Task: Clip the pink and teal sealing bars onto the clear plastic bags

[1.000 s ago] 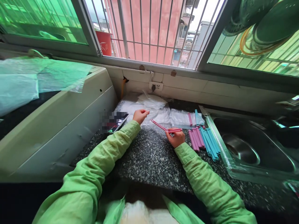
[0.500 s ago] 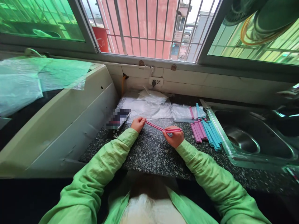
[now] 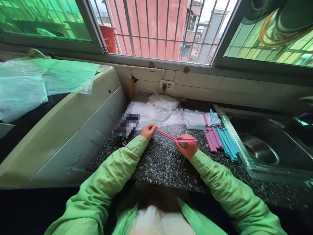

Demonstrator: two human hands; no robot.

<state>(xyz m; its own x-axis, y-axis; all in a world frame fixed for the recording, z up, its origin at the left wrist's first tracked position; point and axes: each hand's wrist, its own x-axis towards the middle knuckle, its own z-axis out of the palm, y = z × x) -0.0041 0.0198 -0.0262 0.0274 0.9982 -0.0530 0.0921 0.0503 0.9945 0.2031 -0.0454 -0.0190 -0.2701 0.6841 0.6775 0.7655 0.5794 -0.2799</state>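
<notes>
Left hand (image 3: 148, 131) pinching tip of pink clip (image 3: 165, 134), right hand (image 3: 187, 146) gripping its bend, over speckled counter (image 3: 166, 164)

Slim pink clip (image 3: 166, 134), angled open

No legible text, labels or numbers; white marking (image 3: 107, 43) on red bucket (image 3: 110, 36) too small to read.

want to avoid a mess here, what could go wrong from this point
The pink strip could slip from the left hand, which seems to pinch only its tip. The loose blue strips lie close beside the sink, so a bump from the right hand or its sleeve might push some in.
</notes>
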